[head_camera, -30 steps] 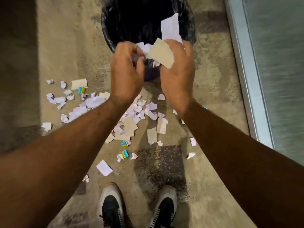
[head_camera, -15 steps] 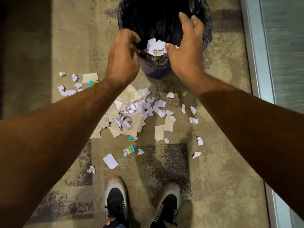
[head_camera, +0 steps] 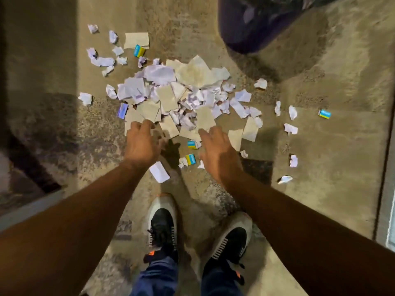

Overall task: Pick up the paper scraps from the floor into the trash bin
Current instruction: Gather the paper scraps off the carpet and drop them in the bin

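Observation:
A heap of white and tan paper scraps (head_camera: 183, 97) lies on the floor ahead of my feet, with loose bits scattered left and right. Small blue-and-yellow scraps (head_camera: 190, 159) lie among them. The trash bin (head_camera: 252, 28), lined with a black bag, stands at the top right, cut off by the frame edge. My left hand (head_camera: 143, 144) hovers at the near left edge of the heap, fingers loosely bent, holding nothing. My right hand (head_camera: 218, 150) hovers at the near right edge, fingers spread and empty.
My two black-and-white shoes (head_camera: 162, 229) stand just behind the scraps. A pale metal frame (head_camera: 384, 189) runs down the right side. A dark strip and a ledge (head_camera: 27, 208) border the left.
Both hands let the scraps fall into the bin, then came down and back to the near edge of the heap. The view tilted down, so the bin moved to the top right.

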